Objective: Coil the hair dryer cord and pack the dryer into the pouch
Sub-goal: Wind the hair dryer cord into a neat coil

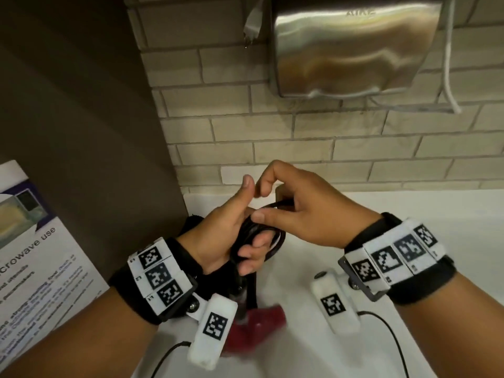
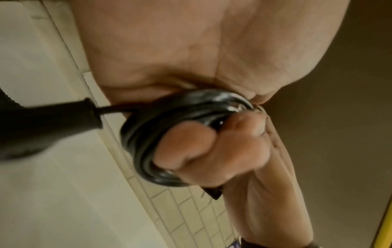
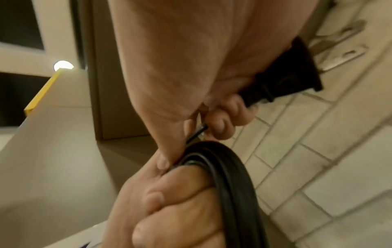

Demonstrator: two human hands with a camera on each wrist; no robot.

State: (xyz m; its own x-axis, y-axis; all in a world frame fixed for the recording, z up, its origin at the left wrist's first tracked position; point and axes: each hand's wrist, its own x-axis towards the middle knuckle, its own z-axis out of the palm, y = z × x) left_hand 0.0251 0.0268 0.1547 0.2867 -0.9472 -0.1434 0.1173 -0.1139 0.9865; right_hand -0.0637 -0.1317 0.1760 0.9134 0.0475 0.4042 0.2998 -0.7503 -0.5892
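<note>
My left hand point(image 1: 245, 238) grips a coil of black cord point(image 1: 275, 241), several loops wound round its fingers point(image 2: 191, 147). My right hand point(image 1: 283, 205) pinches the free end of the cord point(image 3: 197, 132) between thumb and fingers, just behind the black plug point(image 3: 286, 83), right at the top of the coil point(image 3: 229, 169). The hair dryer point(image 1: 261, 320), red and blurred, hangs or lies below my left wrist over the white counter. Its black handle end point(image 2: 42, 130) leads into the coil. I see no pouch that I can name.
The white counter point(image 1: 409, 241) runs right and back to a tiled brick wall point(image 1: 300, 132). A steel wall-mounted hand dryer point(image 1: 354, 45) hangs above. A brown partition point(image 1: 81, 105) and a microwave notice point(image 1: 35, 255) stand at left. Something dark point(image 1: 192, 221) peeks from behind my left hand.
</note>
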